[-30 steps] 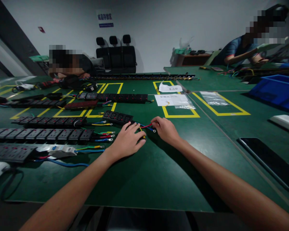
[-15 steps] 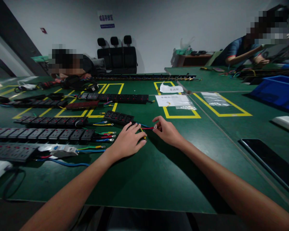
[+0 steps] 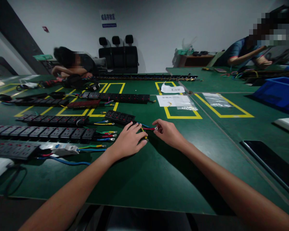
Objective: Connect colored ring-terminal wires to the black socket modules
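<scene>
Left hand point(image 3: 128, 139): palm down, low over the green table point(image 3: 146, 179), fingers loosely spread and pointing away from the wearer, thumb apart from the index finger. Hand largely open; fingers lie across the wires where they leave a short black socket strip point(image 3: 119, 117). Whether anything is gripped beneath the fingers cannot be told. Forearm slants in from the lower left, wrist nearly straight.

Right hand point(image 3: 167, 131): turned on its side, fingers curled inward, thumb and index bent toward each other in a partly closed pose. The ring terminal of a red wire point(image 3: 148, 129) lies at the fingertips; whether it is pinched or only touched is not clear. Forearm slants in from the lower right, its shadow on the table below.

Short socket strip: flat on the table, just beyond the left hand, set slightly askew, wire end toward the right hand. Red wire spans the gap between the hands. Blue wire point(image 3: 142, 124): just beyond the red. Yellow wire point(image 3: 146, 137): curving down beside the left index finger, tip near the thumb.

Longer socket strip point(image 3: 42, 133): left of the left hand, ring-tipped leads near its knuckles.
</scene>
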`<state>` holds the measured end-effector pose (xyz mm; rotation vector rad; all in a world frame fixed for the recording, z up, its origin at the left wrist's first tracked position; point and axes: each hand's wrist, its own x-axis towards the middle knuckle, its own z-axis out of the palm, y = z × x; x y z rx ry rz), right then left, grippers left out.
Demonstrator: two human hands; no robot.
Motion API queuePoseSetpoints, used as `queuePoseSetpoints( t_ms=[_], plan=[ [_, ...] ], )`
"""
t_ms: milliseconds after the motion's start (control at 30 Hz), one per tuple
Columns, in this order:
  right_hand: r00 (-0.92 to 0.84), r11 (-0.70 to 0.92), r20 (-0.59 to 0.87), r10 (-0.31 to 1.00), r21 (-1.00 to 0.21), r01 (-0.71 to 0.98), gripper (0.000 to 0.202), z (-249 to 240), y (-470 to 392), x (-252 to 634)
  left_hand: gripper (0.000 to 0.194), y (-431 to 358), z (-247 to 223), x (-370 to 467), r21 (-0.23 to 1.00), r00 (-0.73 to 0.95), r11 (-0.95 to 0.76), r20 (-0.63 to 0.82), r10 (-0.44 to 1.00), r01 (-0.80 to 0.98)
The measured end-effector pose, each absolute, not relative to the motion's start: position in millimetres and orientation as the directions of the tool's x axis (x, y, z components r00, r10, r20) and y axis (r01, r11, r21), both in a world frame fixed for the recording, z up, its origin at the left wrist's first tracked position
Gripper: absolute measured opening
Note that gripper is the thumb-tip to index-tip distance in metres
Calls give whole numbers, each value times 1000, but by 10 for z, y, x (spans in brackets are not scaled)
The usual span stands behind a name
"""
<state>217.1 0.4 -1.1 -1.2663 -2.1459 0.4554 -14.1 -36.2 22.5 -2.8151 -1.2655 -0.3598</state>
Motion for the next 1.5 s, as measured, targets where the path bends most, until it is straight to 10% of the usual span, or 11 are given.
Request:
queuePoseSetpoints(
  t_ms=[633,1133,1500],
  plan=[
    [-211,305,228,950,-561,770,9,57,-89,2003,32,-376,245,-132,61,641,-667,225,734,743],
    [-211,27,-22,977,-974,227,8,2,-16,1917,34,-357,224,-138,76,633,-657,206,746,750],
    [-135,-186,-189,973,-982,32,15,185,-34,1892,35,-402,237,-93,21,638,-667,272,720,744]
  ],
)
